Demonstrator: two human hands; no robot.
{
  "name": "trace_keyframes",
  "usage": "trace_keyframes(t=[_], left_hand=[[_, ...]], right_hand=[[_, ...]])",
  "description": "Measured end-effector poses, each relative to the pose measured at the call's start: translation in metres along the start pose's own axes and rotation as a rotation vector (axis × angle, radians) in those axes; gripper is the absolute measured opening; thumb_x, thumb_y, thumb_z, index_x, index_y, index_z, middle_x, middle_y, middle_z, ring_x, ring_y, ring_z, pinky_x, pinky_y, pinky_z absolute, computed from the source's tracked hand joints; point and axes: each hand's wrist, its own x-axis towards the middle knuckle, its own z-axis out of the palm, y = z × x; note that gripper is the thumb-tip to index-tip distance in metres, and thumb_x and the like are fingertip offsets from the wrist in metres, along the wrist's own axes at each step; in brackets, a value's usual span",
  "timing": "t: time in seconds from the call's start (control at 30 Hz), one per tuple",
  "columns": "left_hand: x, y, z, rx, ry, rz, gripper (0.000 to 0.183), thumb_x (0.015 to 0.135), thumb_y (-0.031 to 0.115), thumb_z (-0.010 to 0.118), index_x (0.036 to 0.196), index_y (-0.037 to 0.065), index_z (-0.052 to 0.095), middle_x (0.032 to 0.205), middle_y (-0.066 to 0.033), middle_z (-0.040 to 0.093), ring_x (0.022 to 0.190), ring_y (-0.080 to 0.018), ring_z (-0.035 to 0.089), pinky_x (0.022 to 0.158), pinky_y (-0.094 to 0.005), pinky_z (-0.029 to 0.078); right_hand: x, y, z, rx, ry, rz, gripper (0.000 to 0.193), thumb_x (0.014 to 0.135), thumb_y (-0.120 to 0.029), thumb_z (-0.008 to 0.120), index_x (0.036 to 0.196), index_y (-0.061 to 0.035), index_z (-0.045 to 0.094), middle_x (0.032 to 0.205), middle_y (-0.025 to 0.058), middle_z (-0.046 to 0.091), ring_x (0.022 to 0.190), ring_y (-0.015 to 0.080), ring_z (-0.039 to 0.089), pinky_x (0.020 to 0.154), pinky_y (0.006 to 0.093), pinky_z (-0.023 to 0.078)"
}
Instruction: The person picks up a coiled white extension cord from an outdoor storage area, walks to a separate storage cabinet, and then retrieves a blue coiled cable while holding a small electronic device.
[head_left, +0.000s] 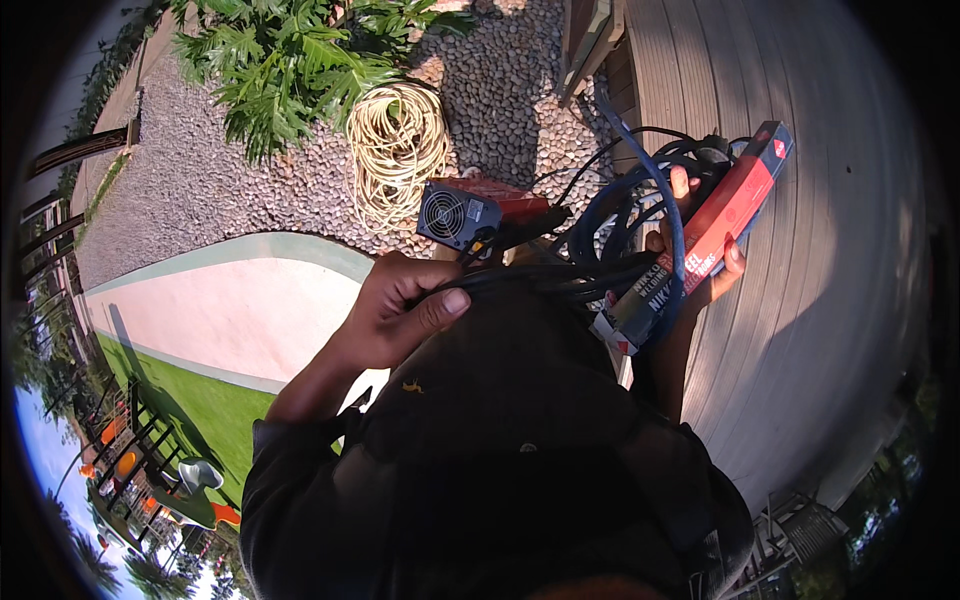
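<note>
My left hand is closed around black cables in front of my torso, thumb on top. My right hand wraps a long red and black welding electrode box, held at a slant. Looped blue cable and black cable hang around the box and this hand, partly hiding its fingers. Just beyond my left hand is a red welding machine with a dark fan-grille end. Whether it hangs from the hand or rests on the ground, I cannot tell.
A cream coiled hose or cable lies on pebbles beside a leafy green plant. Wooden decking runs along the right, with a wooden post edge at the top. A pale curved slab borders green ground at left.
</note>
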Motion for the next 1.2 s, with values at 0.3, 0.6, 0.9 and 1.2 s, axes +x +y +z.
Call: trace_keyframes(t=[0.3,0.6,0.9,1.2], left_hand=[[-0.048,0.04,0.027,0.235,-0.217,-0.222,0.04,0.101,0.02,0.066,0.07,0.002,0.048,0.055,-0.0074,0.043,0.05,-0.0128,0.04,0.051,-0.0347,0.034],[-0.063,0.026,0.031,0.303,-0.209,-0.456,0.041,0.104,0.029,0.06,0.077,0.0,0.054,0.057,-0.0131,0.044,0.053,-0.0189,0.042,0.056,-0.0393,0.037],[-0.094,-0.044,0.005,0.065,-0.084,-0.575,0.053,0.107,0.035,0.056,0.065,0.002,0.05,0.055,-0.0015,0.042,0.055,-0.0104,0.038,0.055,-0.0349,0.036],[-0.068,-0.141,-0.022,-0.182,0.008,-0.601,0.034,0.101,0.034,0.06,0.095,0.001,0.07,0.079,-0.0036,0.064,0.073,-0.0107,0.058,0.065,-0.0284,0.047]], right_hand=[[-0.023,-0.002,-0.037,0.059,-0.267,0.471,0.092,0.082,-0.045,0.07,0.15,0.0035,0.033,0.133,0.044,0.051,0.074,0.0291,0.072,0.062,0.0356,0.062],[-0.001,0.006,-0.048,-0.685,-0.156,0.973,0.061,0.087,-0.03,0.072,0.134,0.0061,0.055,0.108,0.0218,0.073,0.09,0.0252,0.074,0.084,0.037,0.06],[0.021,0.041,0.052,-0.494,-0.527,1.253,0.09,0.077,-0.027,0.082,0.15,0.0024,0.038,0.131,0.0238,0.067,0.126,0.0271,0.062,0.114,0.0387,0.041],[0.026,0.039,0.022,-0.796,-0.464,1.228,0.117,0.061,-0.025,0.093,0.155,0.0016,0.029,0.141,0.0207,0.057,0.128,0.0274,0.058,0.114,0.0404,0.039]])
